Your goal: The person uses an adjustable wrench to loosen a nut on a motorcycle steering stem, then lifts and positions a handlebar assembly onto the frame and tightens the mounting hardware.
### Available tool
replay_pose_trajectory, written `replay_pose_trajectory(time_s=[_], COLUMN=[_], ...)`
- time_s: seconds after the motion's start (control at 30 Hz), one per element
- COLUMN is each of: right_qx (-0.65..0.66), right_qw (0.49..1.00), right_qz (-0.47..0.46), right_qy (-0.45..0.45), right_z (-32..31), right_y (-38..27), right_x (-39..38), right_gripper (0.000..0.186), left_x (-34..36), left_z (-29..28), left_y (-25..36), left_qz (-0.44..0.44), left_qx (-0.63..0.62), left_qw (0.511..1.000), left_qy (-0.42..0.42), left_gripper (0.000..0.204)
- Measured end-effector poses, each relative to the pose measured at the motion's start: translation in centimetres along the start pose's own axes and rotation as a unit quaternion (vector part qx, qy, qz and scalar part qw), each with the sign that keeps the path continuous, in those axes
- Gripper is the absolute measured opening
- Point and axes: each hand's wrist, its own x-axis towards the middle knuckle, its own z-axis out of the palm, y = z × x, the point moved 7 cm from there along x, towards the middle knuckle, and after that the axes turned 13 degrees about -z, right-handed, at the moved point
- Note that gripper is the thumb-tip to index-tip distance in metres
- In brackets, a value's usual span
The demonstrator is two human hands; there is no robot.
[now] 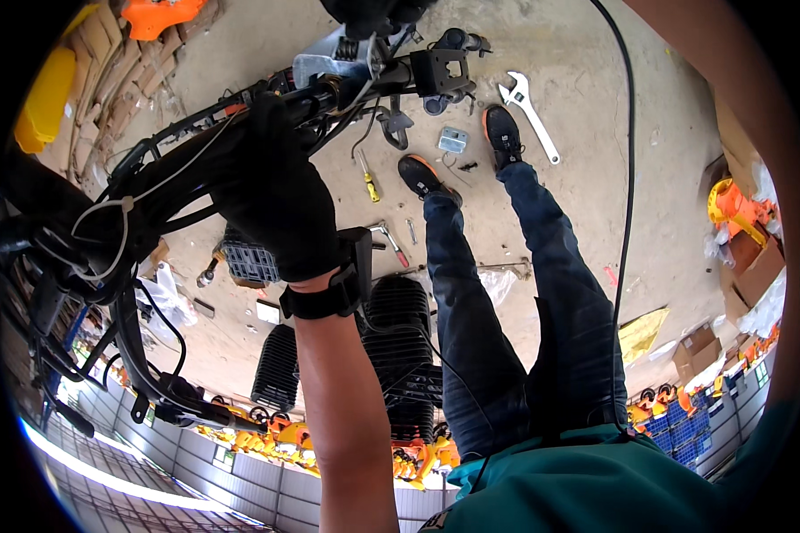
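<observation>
My left hand [280, 191], in a black glove, is closed round a black tube of a cable-strung metal frame [164, 178] on the left. At the top edge my right hand [378, 13], also black-gloved and partly cut off, is closed on a silver adjustable wrench [329, 62]. The wrench's head, with its ridged adjusting screw, sits against the tube just beyond my left hand. A black bracket [440, 73] stands at the tube's far end. A looped white cable tie [126, 204] hangs on the frame beside my left wrist.
Another adjustable wrench [533, 115] lies on the concrete by my right shoe. Nearby are a yellow-handled screwdriver [370, 185], a small metal box [453, 139] and a red-handled tool [391, 242]. A black cable [629, 151] hangs down on the right. Cardboard [107, 80] leans at the far left.
</observation>
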Motion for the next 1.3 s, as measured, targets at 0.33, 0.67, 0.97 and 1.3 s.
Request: replay_pose_trajectory(time_s=[0.33,0.67,0.97,1.3], right_qx=[-0.055,0.227,0.012,0.007], right_qw=[0.923,0.875,0.938,0.899], right_qz=[-0.086,-0.046,0.125,0.346], right_qy=[0.371,0.426,0.323,0.268], right_z=[9.7,16.1,19.6,30.2], right_y=[-0.4,1.6,13.8,33.9], right_x=[-0.8,-6.9,-14.1,-22.8], right_gripper=[0.029,0.016,0.023,0.027], left_x=[0.6,0.3,-1.3,-1.7], left_z=[0.1,0.2,0.0,0.3], left_y=[-0.1,0.2,-0.7,-3.0], left_qz=[0.028,-0.018,-0.035,-0.159], left_qx=[0.038,0.002,0.075,0.144], left_qw=[0.999,1.000,0.995,0.973], left_qy=[0.002,0.006,-0.064,-0.081], left_gripper=[0.020,0.015,0.028,0.037])
